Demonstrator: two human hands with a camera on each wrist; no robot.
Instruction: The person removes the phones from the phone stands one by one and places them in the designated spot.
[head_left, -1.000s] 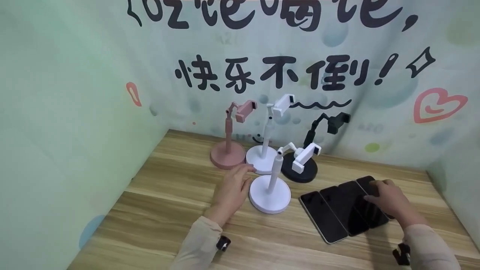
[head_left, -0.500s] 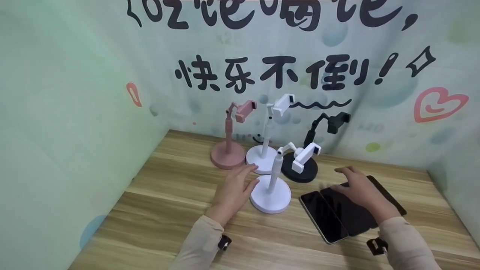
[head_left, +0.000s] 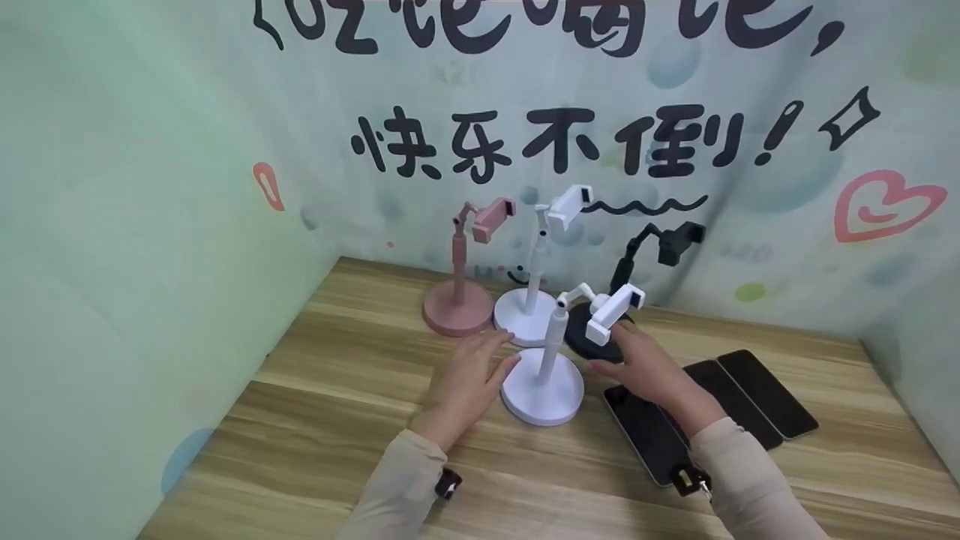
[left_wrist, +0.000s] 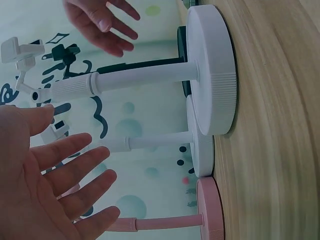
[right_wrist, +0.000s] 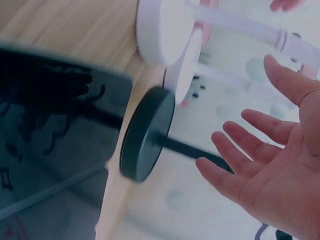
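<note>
Four hidden by no lid, the phone stands rise from the wood table: a front white phone stand, a rear white phone stand, a pink phone stand and a black phone stand. My left hand is just left of the front white stand, fingers spread and holding nothing, as the left wrist view confirms. My right hand hovers between that stand and the phones, its fingers extended and its palm bare in the right wrist view. In the head view it partly covers the black base.
Several dark phones lie side by side at the right, among them a left phone and a right phone; my right forearm covers part of them. A printed cloth backdrop hangs close behind the stands.
My right hand has moved left from over the rightmost phones, across the row, to beside the front white stand. My left hand has stayed nearly still, its thumb spreading slightly. Stands and phones have not moved.
</note>
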